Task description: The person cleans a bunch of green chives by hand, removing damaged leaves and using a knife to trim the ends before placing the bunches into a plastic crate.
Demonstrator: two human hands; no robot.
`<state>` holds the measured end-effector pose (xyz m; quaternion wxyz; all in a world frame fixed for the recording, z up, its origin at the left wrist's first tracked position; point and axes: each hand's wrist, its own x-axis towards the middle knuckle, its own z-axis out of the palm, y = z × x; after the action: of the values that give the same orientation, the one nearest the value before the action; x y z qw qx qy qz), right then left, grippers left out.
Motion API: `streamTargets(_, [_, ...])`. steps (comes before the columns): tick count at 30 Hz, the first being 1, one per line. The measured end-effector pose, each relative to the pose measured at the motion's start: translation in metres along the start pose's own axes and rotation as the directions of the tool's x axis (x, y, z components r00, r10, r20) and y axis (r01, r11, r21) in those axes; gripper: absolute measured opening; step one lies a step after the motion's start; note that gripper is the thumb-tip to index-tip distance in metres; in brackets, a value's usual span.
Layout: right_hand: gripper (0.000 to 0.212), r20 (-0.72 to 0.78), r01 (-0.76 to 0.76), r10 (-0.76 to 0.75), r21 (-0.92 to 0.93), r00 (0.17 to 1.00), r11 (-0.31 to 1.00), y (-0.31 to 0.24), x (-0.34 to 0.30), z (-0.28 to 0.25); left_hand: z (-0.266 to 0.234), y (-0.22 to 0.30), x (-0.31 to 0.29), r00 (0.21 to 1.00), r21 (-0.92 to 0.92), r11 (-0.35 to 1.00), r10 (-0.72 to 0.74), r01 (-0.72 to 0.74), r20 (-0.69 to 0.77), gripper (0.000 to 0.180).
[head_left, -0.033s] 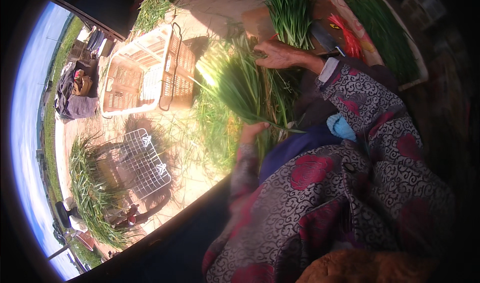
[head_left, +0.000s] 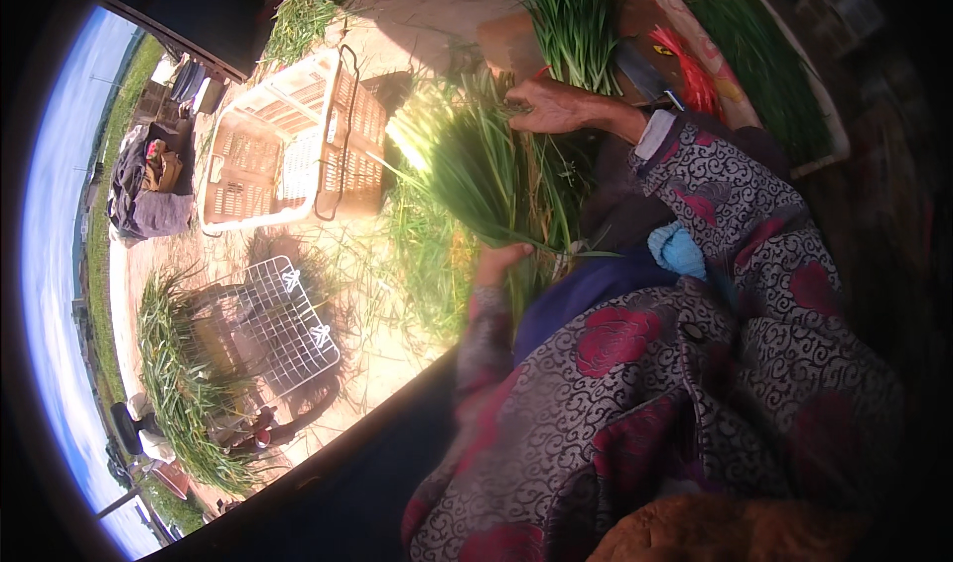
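My left hand (head_left: 504, 260) is closed round the leafy lower part of a bunch of chives (head_left: 462, 170). The bunch slants up to the left, its pale stem ends bright in the sun. At the bunch's right edge my right hand (head_left: 556, 106) has its fingers curled together among the leaves; what they pinch, if anything, is hidden. Loose green and dry leaves (head_left: 559, 190) hang over my lap below it. Just beyond the right hand a neat bunch of chives (head_left: 573, 31) lies on a brown board, beside a broad dark blade (head_left: 643, 72) and red ties (head_left: 687, 73).
An open plastic crate (head_left: 260, 165) stands on the sunlit ground at left, with a white wire rack (head_left: 288, 326) nearer me. A heap of cut leaves (head_left: 189, 383) lies beside the rack. At far right is a long cloth-lined container (head_left: 839, 145) of chives.
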<state>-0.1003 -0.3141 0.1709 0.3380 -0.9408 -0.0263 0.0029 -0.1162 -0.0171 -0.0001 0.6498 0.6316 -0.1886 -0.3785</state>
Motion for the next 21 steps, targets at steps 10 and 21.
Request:
streamTargets(10, [0.028, -0.318, 0.292, -0.256, 0.947, 0.913, -0.135, -0.057, -0.022, -0.102, -0.021, 0.015, -0.011, 0.996, 0.104, 0.995, 0.011, -0.002, -0.090, 0.044])
streamTargets(21, [0.036, -0.080, 0.329, -0.390, -0.399, 0.917, 0.856, -0.027, 0.023, 0.042, -0.012, 0.014, 0.003, 0.986, 0.330, 0.939, 0.132, -0.092, -0.100, 0.033])
